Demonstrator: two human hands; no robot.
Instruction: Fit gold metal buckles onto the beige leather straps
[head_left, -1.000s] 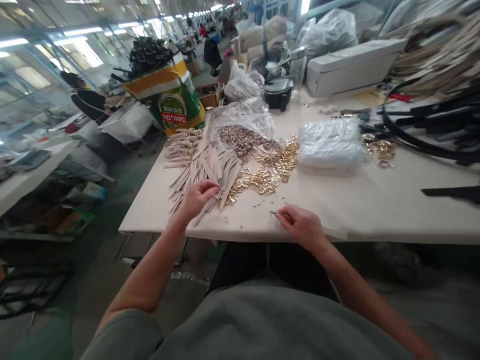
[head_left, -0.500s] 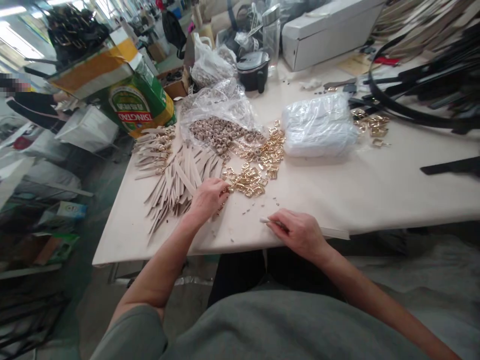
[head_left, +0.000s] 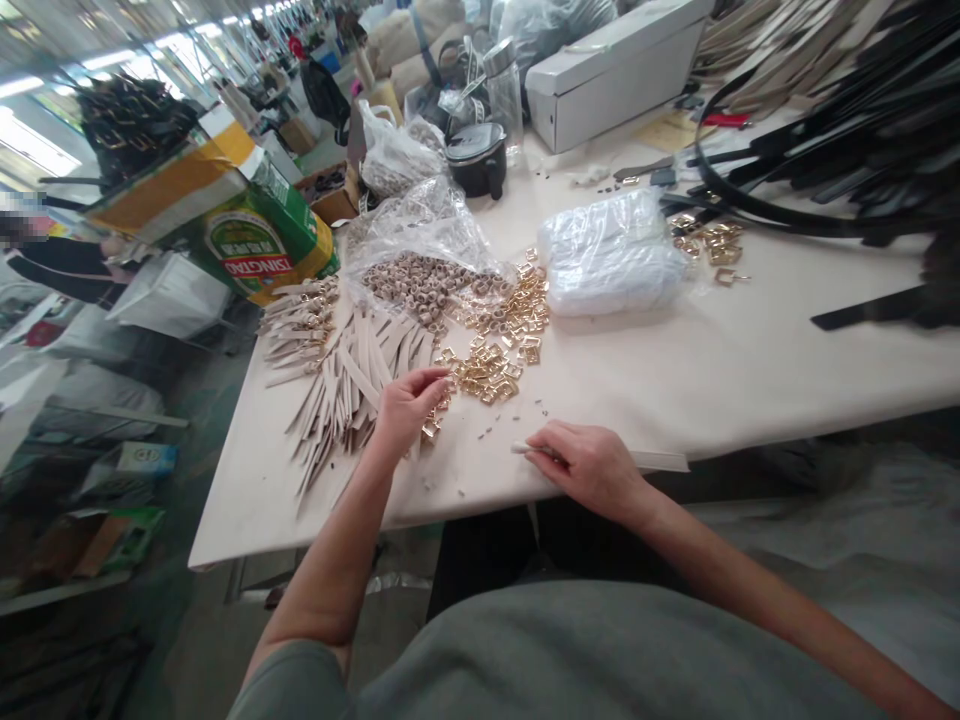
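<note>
Between right fingers [head_left: 545,437] — pale, narrow strip [head_left: 519,448]

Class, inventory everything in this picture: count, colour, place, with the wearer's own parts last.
Table: one, cream, centre
Short straps: many, beige, table's left
Buckles: many, gold, mid-table and farther right
Loops: many, beige-brown, at the clear bag
Wrapped pack: one, white, between the buckle groups
Lidded container: one, black, behind clear bag
Long box: one, white, table's back
Carton: one, green and yellow, left beyond straps
Long straps: many, black, table's right
Small bits: several, greyish, toward front edge
Co-worker: one, dark clothing, far left
Farther background: too blurred to count
Left hand: one, bare, beside central buckles; hold unclear
Right hand: one, bare, holding a pale strip near front edge
Shirt: one, grey-green, bottom
</note>
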